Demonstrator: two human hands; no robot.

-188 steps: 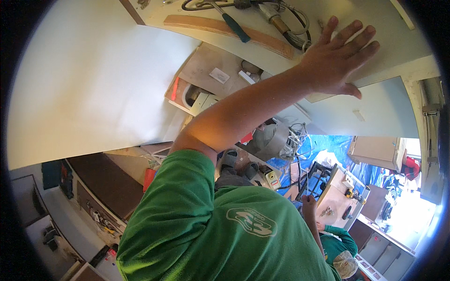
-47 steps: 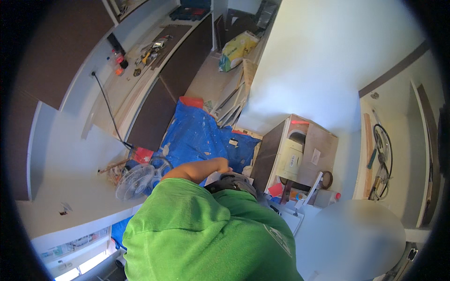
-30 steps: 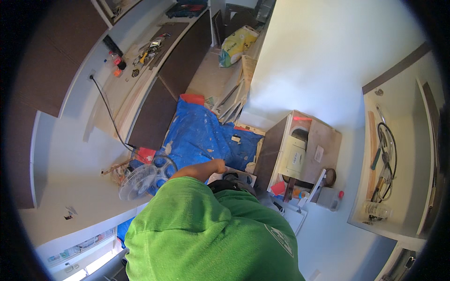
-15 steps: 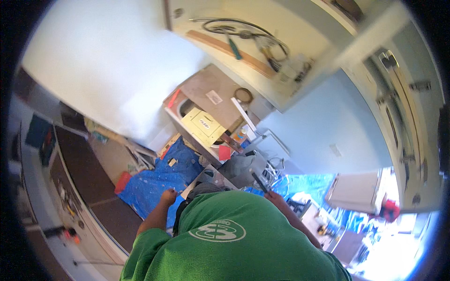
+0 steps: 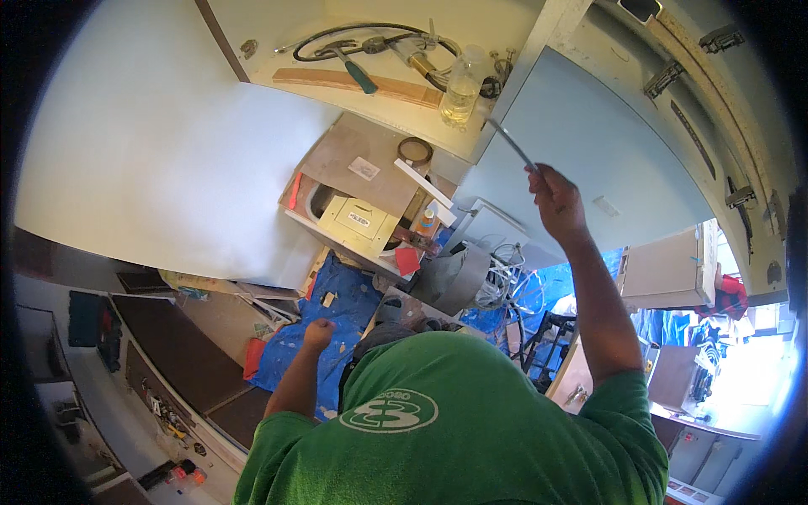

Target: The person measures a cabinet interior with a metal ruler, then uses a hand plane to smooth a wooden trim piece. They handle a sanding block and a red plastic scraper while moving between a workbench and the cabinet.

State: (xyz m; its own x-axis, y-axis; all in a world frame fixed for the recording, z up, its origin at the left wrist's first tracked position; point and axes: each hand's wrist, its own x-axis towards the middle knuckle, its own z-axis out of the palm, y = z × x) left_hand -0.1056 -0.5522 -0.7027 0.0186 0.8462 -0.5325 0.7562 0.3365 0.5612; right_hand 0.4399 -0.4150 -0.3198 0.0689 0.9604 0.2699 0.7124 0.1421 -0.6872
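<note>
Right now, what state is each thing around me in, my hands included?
Right hand: closed on thin bar
Thin bar: gripped at one end
Left hand: curled shut, contents hidden
Clear bottle: standing, partly filled
Hammer: lying on shelf
Blue sheet: spread out, wrinkled

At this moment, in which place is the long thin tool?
In the head view, right of centre, the long thin tool is in the right hand, its tip appearing just right of the clear bottle.
</note>
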